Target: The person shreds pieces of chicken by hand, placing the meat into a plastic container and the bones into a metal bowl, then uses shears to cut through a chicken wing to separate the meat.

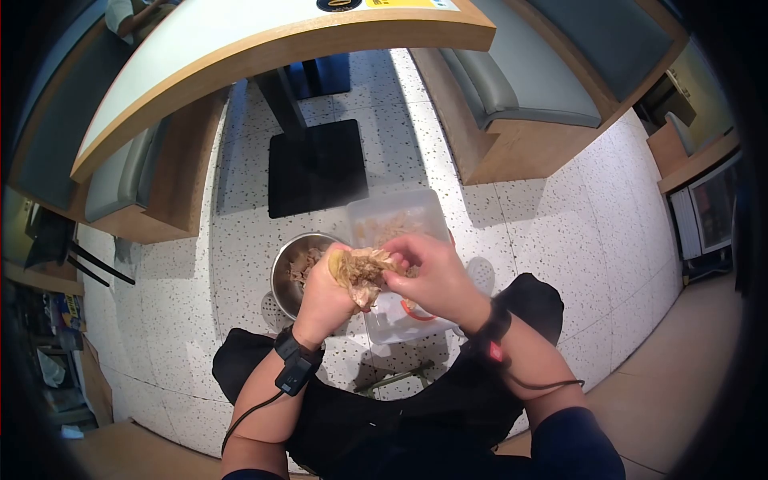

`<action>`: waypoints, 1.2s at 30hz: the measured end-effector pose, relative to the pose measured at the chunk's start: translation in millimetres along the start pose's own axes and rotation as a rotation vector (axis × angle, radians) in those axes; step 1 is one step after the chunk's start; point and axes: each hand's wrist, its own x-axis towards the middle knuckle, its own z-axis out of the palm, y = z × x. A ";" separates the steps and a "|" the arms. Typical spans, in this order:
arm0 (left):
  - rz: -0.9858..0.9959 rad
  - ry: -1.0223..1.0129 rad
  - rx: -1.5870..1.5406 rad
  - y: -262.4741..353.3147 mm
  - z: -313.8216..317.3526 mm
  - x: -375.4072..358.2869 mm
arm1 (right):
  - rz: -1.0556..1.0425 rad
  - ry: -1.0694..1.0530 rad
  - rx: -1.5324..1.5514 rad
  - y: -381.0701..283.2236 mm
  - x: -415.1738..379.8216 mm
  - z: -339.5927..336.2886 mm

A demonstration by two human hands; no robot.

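Note:
A piece of cooked meat with yellowish skin (364, 276) is held up between my two hands. My left hand (324, 296) wraps round its left side, and the fingers of my right hand (428, 276) pinch its right edge. Below and left stands a steel bowl (280, 284) with pieces of meat in it, partly hidden by my left hand. Beyond my hands, a clear plastic container (428, 206) holds pale shreds. Nearer to me is a white and translucent plastic box or lid (384, 330) with an orange mark, partly covered by my right hand.
A wood-edged table (264, 44) stands ahead on a black base (316, 168). Padded benches flank it, one on the left (124, 180) and one on the right (536, 88). Another person's arm (144, 16) shows at the top left. My knees are on either side of the containers.

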 end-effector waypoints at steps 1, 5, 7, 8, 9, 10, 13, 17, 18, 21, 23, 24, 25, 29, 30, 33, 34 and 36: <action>0.025 0.006 0.023 -2.3 -0.4 0.7 | 0.008 0.022 -0.006 0.6 -0.9 1.6; 0.065 0.033 0.014 -7.5 -3.3 3.1 | 0.136 -0.021 0.174 7.3 -2.0 3.9; 0.061 -0.001 -0.035 6.9 0.5 -0.1 | 0.129 -0.079 0.187 12.0 -1.4 1.2; 0.058 -0.033 -0.084 12.1 1.6 -1.4 | 0.121 -0.138 0.199 13.4 -0.7 -0.1; 0.057 -0.033 -0.082 10.0 -0.5 -1.4 | 0.120 -0.138 0.202 11.9 0.1 -1.3; 0.077 -0.065 -0.073 5.8 -3.9 -0.9 | 0.145 -0.163 0.239 8.9 0.7 -3.0; 0.090 -0.114 -0.050 8.7 -7.7 -0.5 | 0.164 -0.193 0.272 7.5 0.2 -5.3; 0.072 -0.141 -0.016 10.1 -7.6 1.5 | 0.192 -0.183 0.298 4.1 -0.4 -6.8; 0.072 -0.143 -0.015 10.2 -6.8 2.4 | 0.193 -0.181 0.299 3.2 -0.7 -6.7; 0.039 -0.096 0.028 9.8 -2.4 5.6 | 0.139 -0.090 0.177 -1.6 -1.8 -5.5; -0.011 -0.042 -0.023 7.6 2.5 6.7 | 0.013 0.046 -0.061 -5.8 -3.6 -3.5; -0.011 -0.042 -0.024 7.5 4.6 6.6 | 0.013 0.046 -0.062 -5.6 -3.9 -1.9; -0.031 -0.035 -0.066 7.5 6.8 6.6 | -0.062 0.098 -0.133 -4.6 -3.8 -0.1; -0.008 -0.002 -0.118 0.7 11.1 8.1 | -0.196 0.230 -0.254 -1.7 -5.3 7.0; -0.008 -0.002 -0.118 1.1 11.0 7.7 | -0.196 0.229 -0.254 -0.1 -5.5 7.4; -0.016 0.000 -0.118 -0.6 9.1 7.4 | -0.238 0.225 -0.332 -1.0 -4.9 2.7; -0.041 -0.034 -0.221 -6.7 6.6 8.0 | -0.002 0.104 -0.133 -7.8 -2.5 -3.6; -0.067 -0.066 -0.322 -10.9 1.4 8.5 | 0.234 -0.020 0.069 -6.3 1.9 -14.2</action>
